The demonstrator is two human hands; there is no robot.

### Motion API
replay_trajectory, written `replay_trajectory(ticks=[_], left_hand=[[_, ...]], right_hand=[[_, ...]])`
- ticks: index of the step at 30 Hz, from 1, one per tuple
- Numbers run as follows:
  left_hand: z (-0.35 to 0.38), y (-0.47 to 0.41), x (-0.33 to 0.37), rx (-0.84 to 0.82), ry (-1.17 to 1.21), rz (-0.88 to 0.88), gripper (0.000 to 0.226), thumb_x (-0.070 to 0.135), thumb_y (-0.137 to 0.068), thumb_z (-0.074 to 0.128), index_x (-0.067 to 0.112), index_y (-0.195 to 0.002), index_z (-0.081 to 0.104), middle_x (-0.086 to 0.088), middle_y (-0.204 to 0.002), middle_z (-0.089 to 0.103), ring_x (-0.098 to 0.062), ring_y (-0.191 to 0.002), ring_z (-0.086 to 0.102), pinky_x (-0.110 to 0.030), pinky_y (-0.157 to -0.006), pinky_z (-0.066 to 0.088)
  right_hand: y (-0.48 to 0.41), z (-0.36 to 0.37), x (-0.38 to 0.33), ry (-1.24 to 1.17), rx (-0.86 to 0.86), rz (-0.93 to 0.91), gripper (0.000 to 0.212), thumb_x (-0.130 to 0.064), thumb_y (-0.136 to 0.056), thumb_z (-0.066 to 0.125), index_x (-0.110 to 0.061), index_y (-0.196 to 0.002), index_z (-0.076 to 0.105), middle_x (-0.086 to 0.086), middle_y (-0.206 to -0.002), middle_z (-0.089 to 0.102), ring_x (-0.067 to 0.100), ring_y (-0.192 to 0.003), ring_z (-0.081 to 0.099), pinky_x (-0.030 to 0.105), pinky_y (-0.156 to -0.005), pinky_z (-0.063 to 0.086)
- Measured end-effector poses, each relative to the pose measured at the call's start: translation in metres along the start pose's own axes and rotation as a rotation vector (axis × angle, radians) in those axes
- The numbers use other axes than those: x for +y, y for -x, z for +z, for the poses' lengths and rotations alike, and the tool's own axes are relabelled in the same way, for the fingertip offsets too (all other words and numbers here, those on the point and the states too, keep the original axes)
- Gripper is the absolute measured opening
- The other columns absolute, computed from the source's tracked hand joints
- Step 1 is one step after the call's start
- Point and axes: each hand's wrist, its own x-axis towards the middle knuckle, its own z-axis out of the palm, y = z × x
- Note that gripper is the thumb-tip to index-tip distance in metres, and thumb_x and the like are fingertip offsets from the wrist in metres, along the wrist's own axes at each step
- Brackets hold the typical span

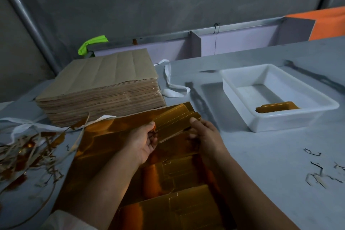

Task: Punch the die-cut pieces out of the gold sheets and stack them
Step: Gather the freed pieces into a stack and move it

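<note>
Grey table (261, 155), brown sheet stack (104, 84), white tray (280, 124), gold sheets (104, 142), scrap strips (28, 155) at left

The glossy gold foil sheets (104, 136) are gleaming amber-orange; the gold die-cut card pieces (173, 123) are showing pale dotted lines; the thick brown kraft-paper stack (104, 80) is looking plain tan; the rectangular plastic tray (280, 123) is showing white, the flat counter (270, 164) blue-grey

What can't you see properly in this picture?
Head view, right hand: fingers mostly hidden under the held gold pieces.
Head view, white tray: its near wall hides the lower part of the gold stack inside.
Head view, scrap strips: cut off by the left edge.
</note>
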Motion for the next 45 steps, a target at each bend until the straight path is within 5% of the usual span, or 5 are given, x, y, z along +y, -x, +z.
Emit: replay_trajectory(ticks=[12,16,24,33,45], left_hand=[[0.01,-0.001,-0.004,0.04,0.037,-0.015,0.009,0.018,-0.093,0.063,0.01,-0.097,0.062,-0.006,-0.084,0.06,-0.014,-0.071,0.057,-0.023,-0.058,0.048],[0.01,0.002,-0.004,0.04,0.042,-0.015,0.012,0.018,-0.093,0.063,0.009,-0.102,0.062,-0.007,-0.088,0.061,-0.015,-0.074,0.057,-0.024,-0.06,0.049],[0.01,0.005,-0.001,0.046,0.039,0.005,0.008,0.018,-0.094,0.062,0.01,-0.096,0.061,-0.006,-0.083,0.059,-0.014,-0.072,0.056,-0.024,-0.062,0.048],[0.012,0.013,0.006,0.027,0.067,0.025,0.007,0.019,-0.094,0.061,0.011,-0.096,0.061,-0.006,-0.084,0.06,-0.014,-0.073,0.056,-0.024,-0.062,0.048],[0.032,0.025,0.019,-0.018,0.072,0.05,0.008,0.019,-0.094,0.062,0.011,-0.093,0.061,-0.004,-0.083,0.061,-0.013,-0.072,0.056,-0.024,-0.06,0.048]], right_hand=[[-0.035,-0.041,-0.089,1.089,0.615,-0.358,0.045,-0.012,-0.089,0.053,-0.006,-0.133,0.052,0.016,-0.139,0.046,0.036,-0.108,0.061,0.037,-0.095,0.048],[-0.04,-0.047,-0.095,1.261,0.55,-0.053,0.009,-0.005,-0.087,0.051,-0.001,-0.09,0.059,0.021,-0.118,0.059,0.017,-0.063,0.052,0.023,-0.048,0.036],[-0.034,-0.039,-0.085,1.361,0.501,-0.03,0.024,-0.008,-0.09,0.055,0.005,-0.11,0.06,0.022,-0.123,0.054,0.019,-0.082,0.039,0.03,-0.073,0.038],[0.012,-0.007,-0.059,1.3,0.265,-0.046,0.021,-0.028,-0.095,0.055,-0.009,-0.089,0.056,0.016,-0.112,0.061,0.034,-0.093,0.067,0.045,-0.086,0.058],[0.049,0.021,-0.055,1.389,0.037,-0.041,0.03,-0.031,-0.097,0.054,-0.021,-0.069,0.047,0.006,-0.082,0.065,0.024,-0.079,0.07,0.037,-0.076,0.061]])
